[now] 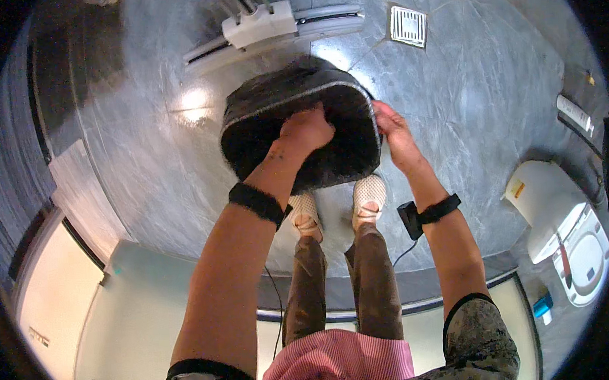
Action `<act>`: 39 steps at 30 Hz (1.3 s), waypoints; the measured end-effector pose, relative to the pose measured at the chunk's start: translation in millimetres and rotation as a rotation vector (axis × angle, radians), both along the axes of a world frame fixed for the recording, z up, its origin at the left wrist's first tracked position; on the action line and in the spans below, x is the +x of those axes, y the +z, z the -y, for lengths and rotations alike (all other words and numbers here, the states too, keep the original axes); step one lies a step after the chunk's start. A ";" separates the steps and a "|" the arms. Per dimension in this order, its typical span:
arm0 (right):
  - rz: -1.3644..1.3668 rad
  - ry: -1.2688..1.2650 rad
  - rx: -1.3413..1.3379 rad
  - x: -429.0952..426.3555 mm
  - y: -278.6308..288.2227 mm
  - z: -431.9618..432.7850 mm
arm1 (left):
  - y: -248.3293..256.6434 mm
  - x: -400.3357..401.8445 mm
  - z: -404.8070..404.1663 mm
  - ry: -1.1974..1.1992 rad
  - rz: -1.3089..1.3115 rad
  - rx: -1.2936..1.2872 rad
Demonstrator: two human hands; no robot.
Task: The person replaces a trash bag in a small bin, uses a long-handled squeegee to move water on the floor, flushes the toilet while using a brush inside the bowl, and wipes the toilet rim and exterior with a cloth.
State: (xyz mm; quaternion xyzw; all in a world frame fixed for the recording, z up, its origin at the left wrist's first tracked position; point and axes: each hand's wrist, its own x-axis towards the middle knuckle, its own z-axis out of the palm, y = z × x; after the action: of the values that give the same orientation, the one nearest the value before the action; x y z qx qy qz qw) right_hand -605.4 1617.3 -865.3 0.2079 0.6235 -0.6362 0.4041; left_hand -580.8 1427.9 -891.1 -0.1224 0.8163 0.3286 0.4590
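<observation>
A black, bag-like container (280,91) with a light, zip-like edge around its wide mouth is in front of me, above my shoes. My left hand (309,128) reaches into the mouth with curled fingers; whether it grips anything in the dark inside cannot be told. At the container's right edge, my right hand (391,127) holds the rim between thumb and fingers. Black straps go round both forearms, and a small black box with a cable hangs at the right one.
Grey marbled tiles cover the floor, with a metal floor drain (408,26) at the upper right. A white-and-grey wheeled or railed base (259,25) lies beyond the container. A white toilet (544,205) stands at the right, a glass panel (141,309) at the lower left.
</observation>
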 end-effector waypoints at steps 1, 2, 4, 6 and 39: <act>0.055 -0.037 -0.061 1.8 -15.9 -1.8 | -20.8 -4.4 -5.0 -0.013 0.088 0.027; 0.113 -0.074 -0.132 -0.3 -28.4 3.1 | -34.9 -7.2 -8.0 -0.027 0.113 0.020; 0.099 -0.077 -0.084 -0.3 -55.3 4.3 | -62.8 -2.0 -14.9 -0.058 0.175 0.008; 0.057 -0.021 -0.010 4.2 -91.4 -2.5 | -91.2 14.4 -22.2 -0.212 0.052 -0.006; -0.142 0.034 0.197 -20.2 37.9 -7.2 | 151.9 32.3 76.4 0.493 -0.791 -0.129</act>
State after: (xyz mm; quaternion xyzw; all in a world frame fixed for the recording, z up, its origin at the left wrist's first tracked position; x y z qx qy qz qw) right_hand -625.6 1624.5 -827.4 0.1905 0.7136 -0.5781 0.3469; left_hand -548.5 1351.5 -739.2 -0.2061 0.8939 0.3978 0.0123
